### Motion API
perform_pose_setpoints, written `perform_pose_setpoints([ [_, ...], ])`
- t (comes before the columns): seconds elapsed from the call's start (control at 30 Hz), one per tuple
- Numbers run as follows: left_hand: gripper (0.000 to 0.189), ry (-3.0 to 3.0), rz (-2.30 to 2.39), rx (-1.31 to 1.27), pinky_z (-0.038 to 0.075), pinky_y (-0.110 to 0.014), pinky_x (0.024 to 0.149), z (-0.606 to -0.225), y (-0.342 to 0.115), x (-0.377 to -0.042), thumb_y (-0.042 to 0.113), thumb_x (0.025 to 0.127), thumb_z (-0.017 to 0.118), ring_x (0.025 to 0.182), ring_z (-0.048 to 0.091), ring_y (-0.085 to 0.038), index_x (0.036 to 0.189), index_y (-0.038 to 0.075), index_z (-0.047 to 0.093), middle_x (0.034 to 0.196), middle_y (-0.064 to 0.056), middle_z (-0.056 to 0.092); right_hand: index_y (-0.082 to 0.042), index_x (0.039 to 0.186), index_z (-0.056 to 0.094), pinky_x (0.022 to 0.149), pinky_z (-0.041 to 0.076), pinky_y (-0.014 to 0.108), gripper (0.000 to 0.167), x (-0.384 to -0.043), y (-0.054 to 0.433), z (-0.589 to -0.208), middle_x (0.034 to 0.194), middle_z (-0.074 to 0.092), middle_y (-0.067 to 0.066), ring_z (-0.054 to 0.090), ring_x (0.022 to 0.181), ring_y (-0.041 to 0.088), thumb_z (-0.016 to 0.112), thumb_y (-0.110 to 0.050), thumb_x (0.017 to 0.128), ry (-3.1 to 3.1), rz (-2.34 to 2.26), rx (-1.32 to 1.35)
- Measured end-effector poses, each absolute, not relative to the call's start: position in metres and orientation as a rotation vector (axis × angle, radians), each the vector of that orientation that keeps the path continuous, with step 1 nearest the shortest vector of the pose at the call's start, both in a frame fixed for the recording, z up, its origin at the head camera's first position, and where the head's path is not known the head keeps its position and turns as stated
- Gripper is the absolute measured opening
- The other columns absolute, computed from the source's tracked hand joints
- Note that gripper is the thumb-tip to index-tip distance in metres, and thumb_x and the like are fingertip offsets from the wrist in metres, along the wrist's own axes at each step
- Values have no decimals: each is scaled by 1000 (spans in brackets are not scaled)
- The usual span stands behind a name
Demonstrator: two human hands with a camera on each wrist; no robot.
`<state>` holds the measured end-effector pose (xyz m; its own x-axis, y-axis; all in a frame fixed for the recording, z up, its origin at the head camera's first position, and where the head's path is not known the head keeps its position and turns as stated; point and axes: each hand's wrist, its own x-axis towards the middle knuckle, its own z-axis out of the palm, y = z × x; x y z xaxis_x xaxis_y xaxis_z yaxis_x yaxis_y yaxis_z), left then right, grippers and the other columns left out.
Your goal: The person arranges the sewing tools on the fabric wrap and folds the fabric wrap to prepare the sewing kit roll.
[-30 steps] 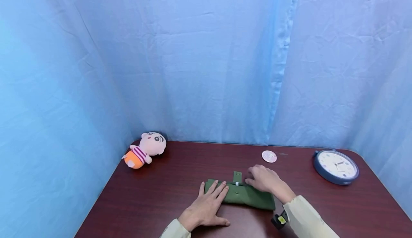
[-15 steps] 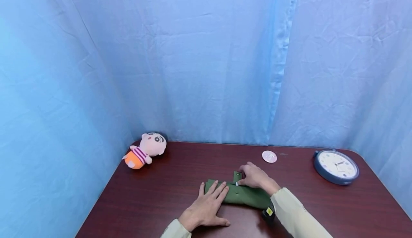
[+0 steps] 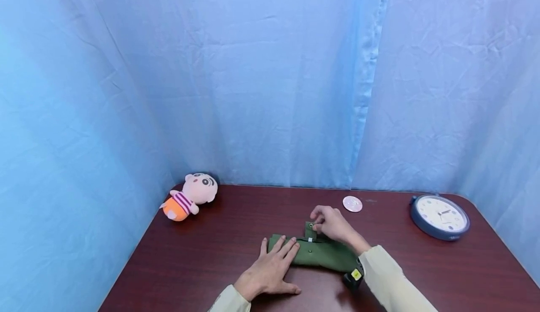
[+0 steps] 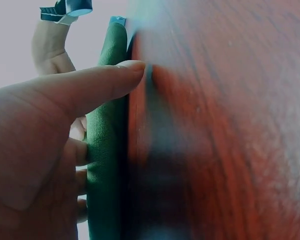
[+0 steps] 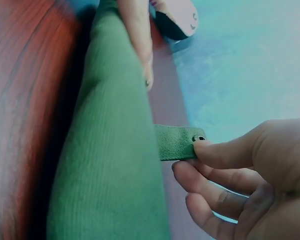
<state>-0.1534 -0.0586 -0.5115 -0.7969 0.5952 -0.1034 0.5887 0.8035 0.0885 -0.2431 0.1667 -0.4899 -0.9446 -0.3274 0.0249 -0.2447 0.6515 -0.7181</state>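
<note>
A folded green fabric pouch (image 3: 325,256) lies on the table, with a metal snap stud on its upper face. From its far edge a short strap (image 5: 174,142) with a snap button sticks out, and a small white tag shows at its base. My left hand (image 3: 270,270) rests on the pouch's left part, fingers straight and spread, thumb on the near side. With thumb and fingers my right hand (image 3: 333,223) pinches the strap's end beside the snap. In the left wrist view, the left thumb (image 4: 105,82) crosses in front of the pouch's edge.
On the dark red wooden table (image 3: 236,218), a plush doll (image 3: 190,197) lies at the far left. A small round pale disc (image 3: 352,203) sits beyond my right hand. A blue-rimmed clock (image 3: 440,216) lies at the right. Blue curtains (image 3: 270,91) hang behind the table.
My right hand has moved left and away from the pouch's right part to the strap, and now pinches its end. The left hand has stayed in place on the pouch.
</note>
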Motion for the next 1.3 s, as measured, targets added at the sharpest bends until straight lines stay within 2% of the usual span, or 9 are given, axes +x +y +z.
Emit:
perform_pose_setpoints([
  [0.1, 102, 2862, 79, 946, 33, -69, 114, -512, -59, -155, 73, 81, 65, 154, 30, -26, 159, 17, 30, 166, 0, 30, 3, 99, 72, 58, 54, 24, 18, -239, 166, -484, 78, 76, 9, 69, 66, 11, 74, 7, 81, 2767, -1185, -506],
  [0.23, 102, 2859, 81, 945, 33, -69, 114, -512, -59, -155, 73, 81, 65, 154, 30, -26, 159, 17, 31, 166, 1, 30, -2, 94, 78, 59, 55, 21, 13, -230, 166, -477, 80, 78, 7, 71, 68, 9, 74, 5, 82, 2802, -1143, -569],
  [0.6, 100, 2823, 82, 912, 31, -67, 116, -509, -58, -154, 74, 82, 63, 155, 28, -23, 159, 20, 28, 167, 4, 27, -10, 81, 78, 59, 49, 17, 12, -204, 162, -479, 73, 75, -5, 62, 67, -2, 76, 2, 81, 2919, -1009, -746],
  [1.07, 99, 2776, 129, 893, 27, -68, 117, -508, -58, -158, 72, 83, 64, 156, 26, -23, 160, 22, 26, 168, 4, 26, -12, 82, 79, 66, 54, 21, 9, -192, 163, -487, 80, 77, -2, 69, 77, 5, 75, -3, 82, 2926, -872, -864],
  [1.3, 100, 2767, 128, 899, 28, -69, 117, -508, -59, -158, 73, 83, 63, 156, 26, -23, 160, 22, 26, 168, 4, 25, -14, 84, 79, 69, 55, 25, 7, -191, 167, -492, 82, 75, -6, 69, 79, 9, 78, -8, 81, 2943, -814, -950],
])
